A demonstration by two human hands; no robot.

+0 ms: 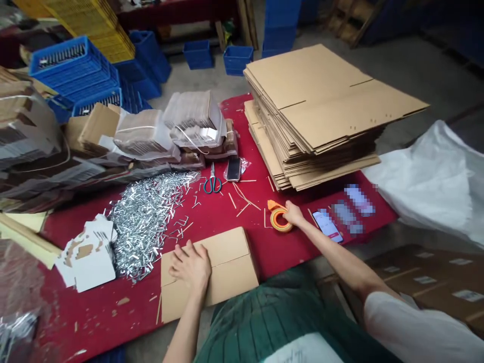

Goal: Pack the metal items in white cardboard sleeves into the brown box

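A closed cardboard box (230, 257) lies at the table's near edge, its flaps meeting along a seam. On its top rests my left hand (191, 264), flat with the fingers spread. Further right, my right hand (293, 213) pinches the edge of a roll of orange-yellow tape (273, 222), whose loose end sticks up at the left. Just right of that hand is a smartphone (327, 225) with a lit screen. Teal-handled scissors (212, 184) and a dark phone (233, 170) lie further back. Left of the box spreads a heap of small bent metal pieces (145, 222).
Flattened cardboard sheets (321, 96) are stacked high at the back right. Wrapped cardboard bundles (192, 116) line the back left. Torn white card (94, 267) lies on the red table (139, 307). A white sack (434, 176) stands at the right; blue crates (71, 65) stand beyond the table.
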